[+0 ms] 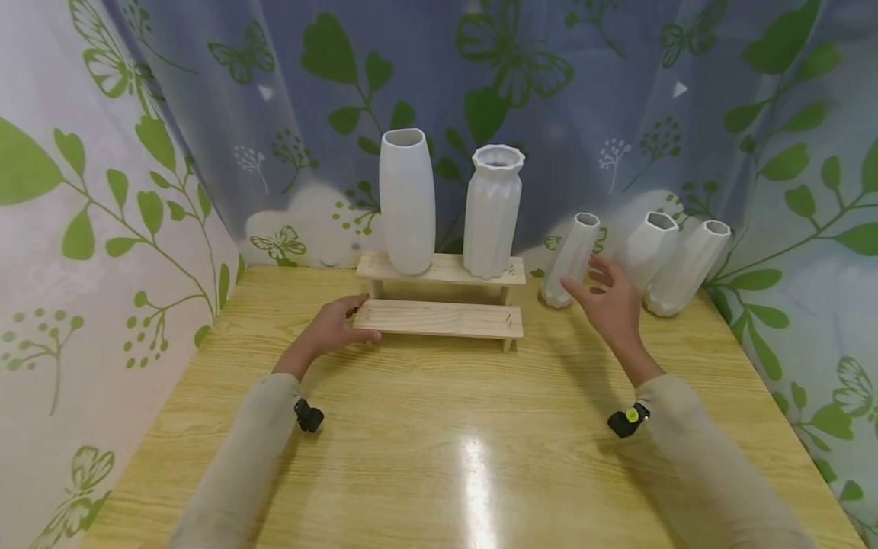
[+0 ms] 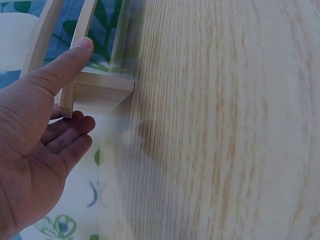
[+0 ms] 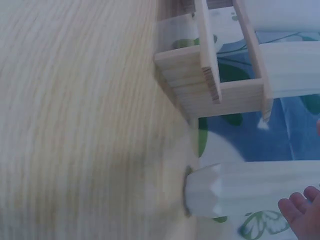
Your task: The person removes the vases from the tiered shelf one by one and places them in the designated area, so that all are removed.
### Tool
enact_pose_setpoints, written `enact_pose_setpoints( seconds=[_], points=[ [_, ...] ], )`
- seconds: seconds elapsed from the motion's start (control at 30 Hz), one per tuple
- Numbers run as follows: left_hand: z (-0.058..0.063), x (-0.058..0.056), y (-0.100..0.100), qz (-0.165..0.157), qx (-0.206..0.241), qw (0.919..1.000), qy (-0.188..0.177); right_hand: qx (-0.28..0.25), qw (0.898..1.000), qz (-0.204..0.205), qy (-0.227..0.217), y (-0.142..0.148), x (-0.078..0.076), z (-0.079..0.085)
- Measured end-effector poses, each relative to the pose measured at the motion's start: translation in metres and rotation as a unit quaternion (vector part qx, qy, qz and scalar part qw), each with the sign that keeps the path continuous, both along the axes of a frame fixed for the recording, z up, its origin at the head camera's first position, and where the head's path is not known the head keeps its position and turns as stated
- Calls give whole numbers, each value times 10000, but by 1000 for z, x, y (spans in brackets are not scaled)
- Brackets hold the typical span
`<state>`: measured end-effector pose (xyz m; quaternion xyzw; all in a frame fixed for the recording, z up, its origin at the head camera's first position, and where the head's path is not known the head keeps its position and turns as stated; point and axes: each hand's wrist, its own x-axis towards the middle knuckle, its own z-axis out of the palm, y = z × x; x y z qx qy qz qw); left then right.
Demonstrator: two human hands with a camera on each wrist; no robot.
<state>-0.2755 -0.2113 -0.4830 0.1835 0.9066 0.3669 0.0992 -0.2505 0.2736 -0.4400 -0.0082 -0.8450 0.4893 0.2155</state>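
Note:
My left hand (image 1: pixel 329 326) holds the left end of the lower step of a two-tier wooden stand (image 1: pixel 439 318), its thumb along the front edge. In the left wrist view, the thumb and fingers (image 2: pixel 70 135) of that hand sit on either side of the board's end. On the upper step stand a tall smooth white vase (image 1: pixel 408 202) and a ribbed white vase with a scalloped rim (image 1: pixel 492 221). My right hand (image 1: pixel 612 303), thumb spread from loosely bent fingers, is at a slim white vase (image 1: pixel 571 263) and partly overlaps it.
Two more white vases, a faceted vase (image 1: pixel 648 248) and a leaning slim vase (image 1: pixel 688 267), stand right of my right hand. Patterned curtains (image 1: pixel 288 152) enclose the back and sides of the wooden table (image 1: pixel 411 442). Both wrists wear small black cameras.

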Motion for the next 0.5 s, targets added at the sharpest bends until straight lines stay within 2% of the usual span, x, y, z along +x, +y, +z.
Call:
enact_pose_setpoints(
  seconds=[0.23, 0.5],
  points=[
    [1, 0, 0, -5, 15, 10000, -21, 136, 9996, 119, 200, -8, 1, 19],
    [0, 0, 0, -8, 62, 9999, -89, -12, 9986, 481, 223, -25, -4, 43]
  ],
)
